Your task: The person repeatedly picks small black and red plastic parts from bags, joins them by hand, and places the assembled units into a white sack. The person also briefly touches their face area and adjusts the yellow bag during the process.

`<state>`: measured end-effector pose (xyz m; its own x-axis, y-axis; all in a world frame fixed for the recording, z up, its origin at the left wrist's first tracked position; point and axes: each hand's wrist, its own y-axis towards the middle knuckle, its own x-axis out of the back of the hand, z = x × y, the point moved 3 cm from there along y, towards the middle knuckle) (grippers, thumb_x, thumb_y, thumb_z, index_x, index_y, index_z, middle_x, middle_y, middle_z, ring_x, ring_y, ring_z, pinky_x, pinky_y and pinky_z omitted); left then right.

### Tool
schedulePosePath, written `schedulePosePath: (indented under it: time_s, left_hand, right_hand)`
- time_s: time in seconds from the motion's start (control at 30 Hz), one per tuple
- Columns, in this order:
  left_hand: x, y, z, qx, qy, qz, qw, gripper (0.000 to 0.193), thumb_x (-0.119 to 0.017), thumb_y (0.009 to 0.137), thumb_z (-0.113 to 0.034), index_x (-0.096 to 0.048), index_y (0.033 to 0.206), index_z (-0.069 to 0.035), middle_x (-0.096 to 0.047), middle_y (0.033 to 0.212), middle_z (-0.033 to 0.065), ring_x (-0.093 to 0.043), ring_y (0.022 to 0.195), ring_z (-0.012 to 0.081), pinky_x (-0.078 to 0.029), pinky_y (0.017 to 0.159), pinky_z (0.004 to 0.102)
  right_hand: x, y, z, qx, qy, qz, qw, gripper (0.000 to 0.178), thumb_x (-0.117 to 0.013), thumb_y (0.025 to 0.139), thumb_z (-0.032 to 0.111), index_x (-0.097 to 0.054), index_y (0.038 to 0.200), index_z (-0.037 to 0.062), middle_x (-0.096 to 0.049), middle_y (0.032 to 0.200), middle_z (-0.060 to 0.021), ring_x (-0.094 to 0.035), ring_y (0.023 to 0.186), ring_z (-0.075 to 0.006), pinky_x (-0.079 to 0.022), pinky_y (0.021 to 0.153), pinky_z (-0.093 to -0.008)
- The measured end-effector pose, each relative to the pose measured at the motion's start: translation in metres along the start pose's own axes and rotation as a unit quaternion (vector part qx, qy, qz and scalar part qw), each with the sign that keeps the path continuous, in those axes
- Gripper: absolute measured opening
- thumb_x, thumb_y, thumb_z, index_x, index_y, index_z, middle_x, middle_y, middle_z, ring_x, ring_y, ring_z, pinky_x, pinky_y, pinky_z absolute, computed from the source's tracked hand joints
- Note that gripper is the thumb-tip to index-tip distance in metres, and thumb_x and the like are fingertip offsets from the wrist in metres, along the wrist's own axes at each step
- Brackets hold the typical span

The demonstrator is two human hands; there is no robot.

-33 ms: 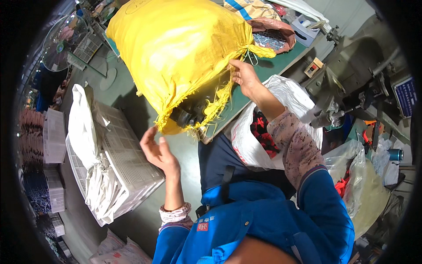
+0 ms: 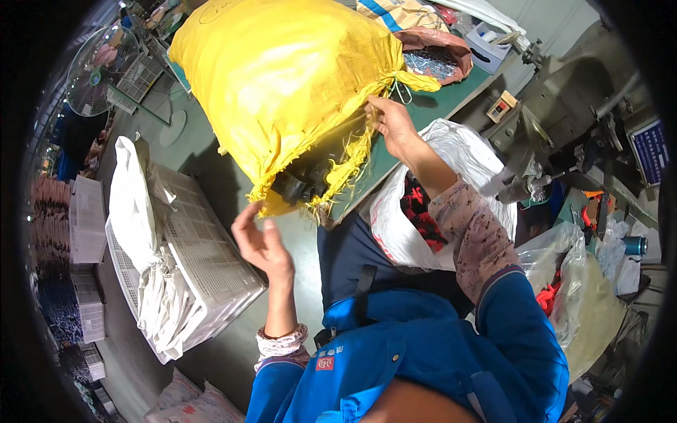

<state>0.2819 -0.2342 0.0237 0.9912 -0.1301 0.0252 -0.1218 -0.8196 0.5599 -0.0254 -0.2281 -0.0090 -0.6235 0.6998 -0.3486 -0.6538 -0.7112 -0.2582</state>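
Observation:
A large, full yellow woven sack [image 2: 282,84] lies on the green-topped table with its frayed, torn mouth toward me. Dark black plastic-looking parts [image 2: 300,185] show inside the opening. My right hand [image 2: 392,128] pinches the edge of the sack's mouth at its right side, just below a knotted tie. Beneath the lower left corner of the mouth is my left hand [image 2: 264,243], its fingers apart and nothing in it. One fingertip is at the frayed edge; whether it touches the sack I cannot tell.
To my left stands a white plastic crate [image 2: 204,247] draped with white cloth. By my right forearm is a white sack [image 2: 465,155] with red-and-black contents. A reddish bag [image 2: 458,53] sits at the table's far right, and a grey machine [image 2: 571,92] at the right.
My left hand has shifted slightly to the right below the sack's corner. My right hand keeps its hold on the edge, and the sack has barely moved.

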Motion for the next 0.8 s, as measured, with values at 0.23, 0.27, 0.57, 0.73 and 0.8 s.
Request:
schedulePosePath:
  time_s: [0.23,0.27,0.57,0.73,0.8]
  left_hand:
    - [-0.073,0.007,-0.016,0.049,-0.117,0.147,0.981,0.024,-0.051,0.086,0.002,-0.05,0.11,0.004,-0.057,0.107,0.014,-0.059,0.098,0.0202,-0.044,0.09,0.0317]
    - [-0.088,0.015,-0.013,0.072,-0.14,0.164,0.974,0.025,-0.051,0.087,0.001,-0.049,0.112,0.004,-0.057,0.109,0.0149,-0.058,0.098,0.0195,-0.044,0.091,0.0311]
    - [-0.201,0.031,0.049,0.125,-0.034,0.346,0.929,0.057,-0.057,0.086,-0.018,-0.031,0.13,0.006,-0.052,0.122,0.0235,-0.051,0.113,0.0283,-0.04,0.095,0.0342]
    - [-0.203,0.0,0.0,0.105,0.055,0.406,0.906,0.018,-0.052,0.09,-0.014,-0.06,0.084,0.001,-0.06,0.058,0.0093,-0.058,0.054,0.0135,-0.044,0.05,0.0306]
    - [-0.191,-0.021,-0.003,0.041,0.099,0.414,0.904,0.015,-0.051,0.09,-0.012,-0.058,0.092,0.001,-0.059,0.061,0.0142,-0.06,0.055,0.0194,-0.046,0.052,0.0334]
  right_hand:
    - [0.026,-0.044,-0.003,-0.06,0.25,0.035,0.966,0.021,-0.051,0.092,0.027,-0.05,0.091,0.0063,-0.053,0.071,-0.0017,-0.05,0.06,-0.0127,-0.043,0.062,-0.03]
    - [0.043,-0.034,-0.012,-0.066,0.297,0.092,0.948,0.017,-0.05,0.094,0.024,-0.048,0.091,0.0073,-0.04,0.059,0.0024,-0.039,0.05,-0.01,-0.04,0.054,-0.0268]
    - [0.052,-0.066,-0.008,-0.053,0.229,0.078,0.969,0.02,-0.048,0.095,0.024,-0.052,0.088,0.0058,-0.035,0.057,0.0042,-0.03,0.046,-0.0068,-0.028,0.043,-0.0217]
    - [0.066,-0.054,-0.005,-0.024,0.161,0.011,0.987,0.021,-0.048,0.094,0.021,-0.057,0.091,0.0031,-0.052,0.071,-0.0017,-0.044,0.057,-0.0103,-0.039,0.051,-0.0231]
    - [0.057,-0.053,-0.002,-0.031,0.107,0.001,0.994,0.023,-0.045,0.095,0.02,-0.057,0.097,0.0013,-0.061,0.083,-0.0071,-0.053,0.069,-0.0153,-0.046,0.065,-0.0266]
